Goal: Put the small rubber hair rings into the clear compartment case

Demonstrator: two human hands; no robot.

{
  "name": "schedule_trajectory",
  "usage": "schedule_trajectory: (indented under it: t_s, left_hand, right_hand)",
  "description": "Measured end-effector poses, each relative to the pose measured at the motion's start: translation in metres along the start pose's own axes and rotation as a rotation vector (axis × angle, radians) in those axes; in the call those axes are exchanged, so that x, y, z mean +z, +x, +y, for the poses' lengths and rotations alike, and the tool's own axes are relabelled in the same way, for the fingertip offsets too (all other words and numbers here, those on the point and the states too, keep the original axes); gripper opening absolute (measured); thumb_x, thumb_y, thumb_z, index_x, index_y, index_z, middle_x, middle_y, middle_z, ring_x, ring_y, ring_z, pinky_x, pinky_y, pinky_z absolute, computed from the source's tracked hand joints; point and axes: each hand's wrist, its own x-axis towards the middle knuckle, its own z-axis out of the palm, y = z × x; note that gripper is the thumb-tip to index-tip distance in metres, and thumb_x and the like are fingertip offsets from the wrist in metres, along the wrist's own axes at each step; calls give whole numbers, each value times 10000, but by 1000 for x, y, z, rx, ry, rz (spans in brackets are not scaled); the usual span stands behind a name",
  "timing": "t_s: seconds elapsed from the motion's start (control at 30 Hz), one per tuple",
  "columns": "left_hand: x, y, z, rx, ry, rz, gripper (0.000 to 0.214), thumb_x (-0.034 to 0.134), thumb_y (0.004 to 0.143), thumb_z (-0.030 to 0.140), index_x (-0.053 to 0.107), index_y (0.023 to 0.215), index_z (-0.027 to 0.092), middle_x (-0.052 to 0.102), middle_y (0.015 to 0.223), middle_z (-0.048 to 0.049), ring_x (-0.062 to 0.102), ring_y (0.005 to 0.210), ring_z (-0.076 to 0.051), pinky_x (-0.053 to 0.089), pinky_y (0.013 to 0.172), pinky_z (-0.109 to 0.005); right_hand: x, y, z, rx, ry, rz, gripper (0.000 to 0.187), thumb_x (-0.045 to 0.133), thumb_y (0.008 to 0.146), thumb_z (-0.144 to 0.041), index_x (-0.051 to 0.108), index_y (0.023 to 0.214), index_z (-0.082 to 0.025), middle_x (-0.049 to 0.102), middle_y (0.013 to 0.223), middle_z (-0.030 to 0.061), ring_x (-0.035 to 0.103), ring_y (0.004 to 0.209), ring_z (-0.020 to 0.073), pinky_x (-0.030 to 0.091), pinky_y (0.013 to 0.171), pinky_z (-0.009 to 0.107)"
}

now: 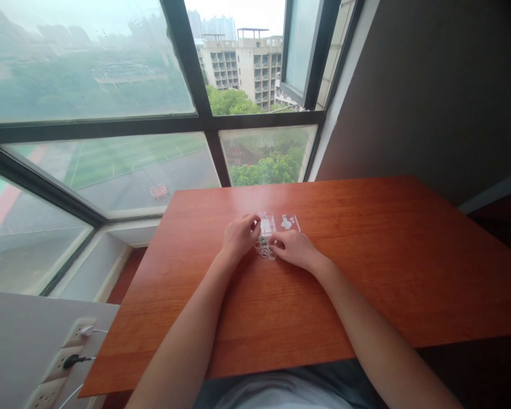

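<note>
My left hand (239,236) rests on the wooden table (366,272) with its fingers curled, pinching the left edge of a small clear plastic bag (267,223). My right hand (293,248) lies beside it, fingers closed in a pinch over a pile of several small pale rings (264,249). Whether a ring sits between its fingertips is too small to make out. A second clear bag (290,222) with something white inside lies just beyond my right hand.
A large window (153,113) stands behind the table's far edge. A dark wall (430,85) rises on the right. At the lower left, a white power strip (63,358) holds plugs and cables.
</note>
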Motion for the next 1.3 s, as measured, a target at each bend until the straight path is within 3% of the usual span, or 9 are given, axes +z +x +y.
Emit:
schedule_trajectory:
  t_s: [0.3, 0.7, 1.0, 1.2, 1.3]
  left_hand:
    - [4, 2, -18, -58, -72, 25, 185, 499, 862, 283, 665, 908, 215, 678, 759, -25, 598, 696, -160, 419, 654, -251]
    - [2, 1, -15, -43, -63, 17, 193, 503, 863, 284, 673, 926, 216, 699, 809, -40, 614, 726, -168, 433, 670, -256]
    - [-7, 1, -6, 28, -150, -2, 182, 513, 867, 286, 669, 889, 195, 669, 768, -30, 560, 661, -136, 406, 629, -239]
    - [-16, 2, 15, 78, -496, -23, 260, 494, 898, 355, 647, 840, 153, 601, 674, -14, 480, 577, -100, 373, 551, -217]
    - [-18, 1, 22, 120, -543, -88, 219, 537, 870, 338, 655, 863, 154, 610, 693, -16, 481, 581, -94, 381, 547, -209]
  right_hand:
    - [0, 1, 1, 22, 72, 15, 116, 588, 817, -278, 684, 874, -248, 677, 756, -22, 585, 689, 123, 342, 606, 222]
    - [-1, 2, 6, 15, 213, 34, 72, 608, 779, -201, 669, 814, -215, 626, 669, -38, 540, 621, 103, 372, 627, 218]
    - [-11, 2, -1, 20, 381, 340, 119, 591, 813, -296, 655, 817, -195, 600, 615, -28, 517, 543, 105, 389, 569, 217]
    - [-14, 3, -1, 45, 392, 374, 124, 599, 802, -302, 659, 805, -193, 596, 599, -26, 510, 531, 109, 393, 560, 218]
    - [-14, 2, -1, 24, 399, 382, 130, 589, 811, -303, 659, 818, -194, 598, 604, -26, 510, 532, 106, 394, 561, 215]
